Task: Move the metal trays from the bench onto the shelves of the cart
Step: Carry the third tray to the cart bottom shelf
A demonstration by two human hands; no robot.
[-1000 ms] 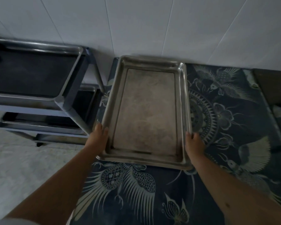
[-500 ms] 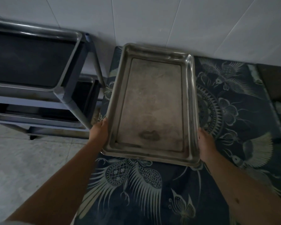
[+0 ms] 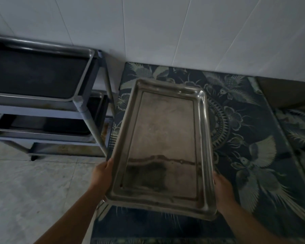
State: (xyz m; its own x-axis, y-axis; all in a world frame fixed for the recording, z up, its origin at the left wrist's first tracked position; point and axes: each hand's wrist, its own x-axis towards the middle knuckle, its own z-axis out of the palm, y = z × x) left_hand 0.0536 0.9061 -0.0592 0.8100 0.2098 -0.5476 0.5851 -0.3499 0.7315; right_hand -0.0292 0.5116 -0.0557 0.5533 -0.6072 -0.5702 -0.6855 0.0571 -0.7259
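I hold a long rectangular metal tray [image 3: 163,138] lifted above the bench [image 3: 245,138], its near end raised toward me. My left hand [image 3: 102,175] grips the tray's left rim near the close corner. My right hand [image 3: 223,189] grips the right rim at the same end. The metal cart [image 3: 81,103] stands to the left of the bench, against the wall. A dark tray [image 3: 37,74] lies on its top shelf and another tray [image 3: 48,125] on the shelf below.
The bench is covered with a dark blue cloth printed with pale birds and flowers. A white tiled wall [image 3: 165,32] runs behind the bench and the cart. Pale floor tiles [image 3: 33,191] spread in front of the cart.
The tray has risen off the bench and come nearer to me, its near end tilting up. Both hands keep their grip on its rims.
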